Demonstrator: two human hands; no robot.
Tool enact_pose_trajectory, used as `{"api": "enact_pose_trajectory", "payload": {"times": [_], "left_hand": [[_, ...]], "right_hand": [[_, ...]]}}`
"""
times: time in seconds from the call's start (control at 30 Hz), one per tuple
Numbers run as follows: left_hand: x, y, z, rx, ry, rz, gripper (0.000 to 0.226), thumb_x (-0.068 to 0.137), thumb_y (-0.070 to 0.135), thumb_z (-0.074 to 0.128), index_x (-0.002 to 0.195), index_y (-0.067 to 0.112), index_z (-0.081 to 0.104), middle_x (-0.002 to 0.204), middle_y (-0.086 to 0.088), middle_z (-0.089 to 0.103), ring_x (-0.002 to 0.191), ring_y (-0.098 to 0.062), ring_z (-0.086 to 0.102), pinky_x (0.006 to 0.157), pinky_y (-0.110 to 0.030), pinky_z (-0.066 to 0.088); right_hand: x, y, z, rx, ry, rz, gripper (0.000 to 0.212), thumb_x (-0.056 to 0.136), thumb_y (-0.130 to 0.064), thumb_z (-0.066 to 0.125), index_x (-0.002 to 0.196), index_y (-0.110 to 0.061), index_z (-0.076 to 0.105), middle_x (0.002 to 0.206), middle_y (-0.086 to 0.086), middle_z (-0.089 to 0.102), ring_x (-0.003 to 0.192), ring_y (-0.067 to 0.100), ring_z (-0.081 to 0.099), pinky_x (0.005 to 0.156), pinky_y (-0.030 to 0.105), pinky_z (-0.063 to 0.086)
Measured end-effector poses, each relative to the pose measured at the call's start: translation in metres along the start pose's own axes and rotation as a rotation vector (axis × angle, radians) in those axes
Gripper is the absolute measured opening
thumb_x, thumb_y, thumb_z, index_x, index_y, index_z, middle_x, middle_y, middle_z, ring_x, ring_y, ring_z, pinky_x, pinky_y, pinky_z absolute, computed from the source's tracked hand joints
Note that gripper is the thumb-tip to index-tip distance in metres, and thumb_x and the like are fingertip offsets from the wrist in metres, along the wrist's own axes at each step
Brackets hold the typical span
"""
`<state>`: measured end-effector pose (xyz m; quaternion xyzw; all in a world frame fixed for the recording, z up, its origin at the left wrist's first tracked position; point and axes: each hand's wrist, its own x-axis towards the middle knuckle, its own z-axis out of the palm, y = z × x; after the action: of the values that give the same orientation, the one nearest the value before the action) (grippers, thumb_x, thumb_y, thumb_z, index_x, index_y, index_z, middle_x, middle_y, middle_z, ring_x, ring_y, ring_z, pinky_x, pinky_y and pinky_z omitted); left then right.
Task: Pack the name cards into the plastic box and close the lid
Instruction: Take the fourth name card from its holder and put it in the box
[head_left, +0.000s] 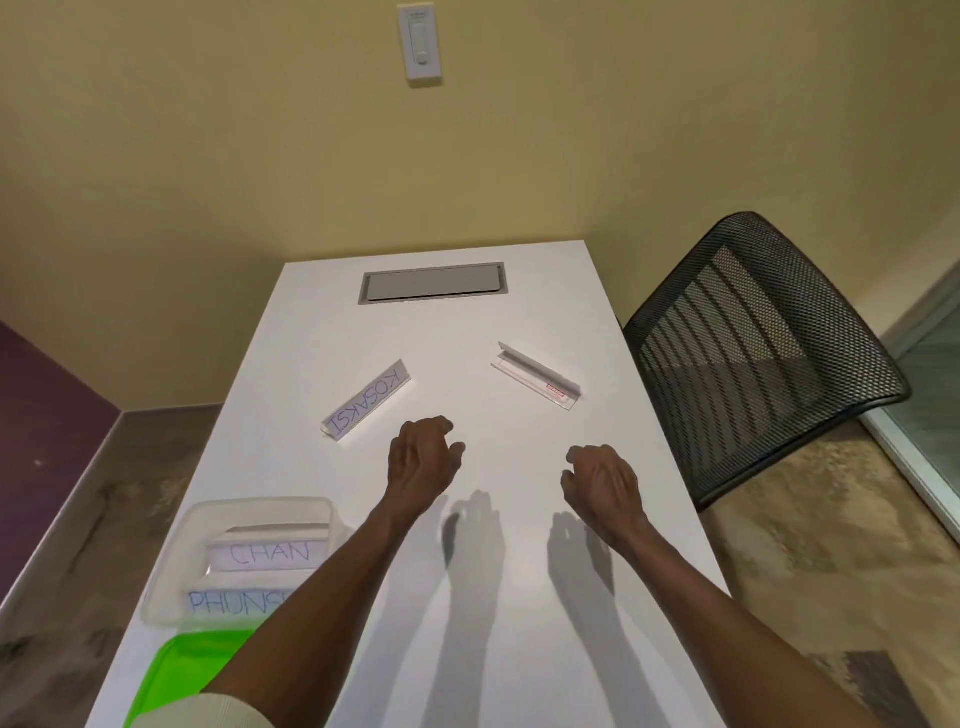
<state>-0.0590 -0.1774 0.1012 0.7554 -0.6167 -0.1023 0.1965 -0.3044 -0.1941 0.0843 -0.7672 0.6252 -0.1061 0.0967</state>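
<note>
Neither hand grips anything: the left hand (423, 457) and right hand (602, 480) hover above the white table (467, 597) with fingers loosely curled, empty; the clear plastic box (171, 561) is the landmark, sitting lidless at the table's left edge with the CHAN card (267, 553) and PHUNS card (234, 601) inside; the KOSAKSI card (368, 401) lies beyond the box on the table; another card (535, 375) lies farther right; the green lid (192, 670) lies just nearer than the box.

My left hand (423, 457) hovers, fingers loosely curled, holding nothing | my right hand (602, 480) likewise | both forearms stretched forward.
</note>
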Motion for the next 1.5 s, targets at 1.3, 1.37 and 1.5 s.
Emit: {"api": "enact_pose_trajectory", "payload": {"times": [1.3, 1.37, 1.5], "left_hand": [[0.239, 0.006, 0.111, -0.256, -0.165, -0.193, 0.024, 0.097, 0.012, 0.039, 0.086, 0.013, 0.060, 0.087, -0.005, 0.061, 0.083, -0.025, 0.051, 0.074, -0.032, 0.039], [0.252, 0.009, 0.115, -0.216, -0.172, -0.120, 0.020, 0.095, 0.007, 0.037, 0.080, 0.019, 0.045, 0.081, -0.003, 0.050, 0.076, -0.023, 0.041, 0.071, -0.030, 0.033], [0.273, 0.016, 0.123, -0.147, -0.209, -0.041, 0.024, 0.088, -0.003, 0.036, 0.070, 0.012, 0.032, 0.066, -0.012, 0.038, 0.068, -0.032, 0.034, 0.062, -0.033, 0.025]], "right_hand": [[0.188, 0.070, 0.075, 0.102, -0.116, 0.379, 0.028, 0.088, -0.005, 0.043, 0.062, -0.014, 0.039, 0.063, 0.001, 0.045, 0.058, 0.021, 0.037, 0.042, 0.024, 0.019], [0.194, 0.075, 0.084, 0.145, -0.109, 0.425, 0.030, 0.090, -0.009, 0.042, 0.060, -0.012, 0.042, 0.062, 0.004, 0.051, 0.058, 0.023, 0.043, 0.043, 0.026, 0.024], [0.207, 0.081, 0.094, 0.263, -0.102, 0.524, 0.041, 0.096, -0.021, 0.040, 0.056, -0.011, 0.044, 0.062, 0.006, 0.055, 0.061, 0.028, 0.051, 0.053, 0.030, 0.033]]}}
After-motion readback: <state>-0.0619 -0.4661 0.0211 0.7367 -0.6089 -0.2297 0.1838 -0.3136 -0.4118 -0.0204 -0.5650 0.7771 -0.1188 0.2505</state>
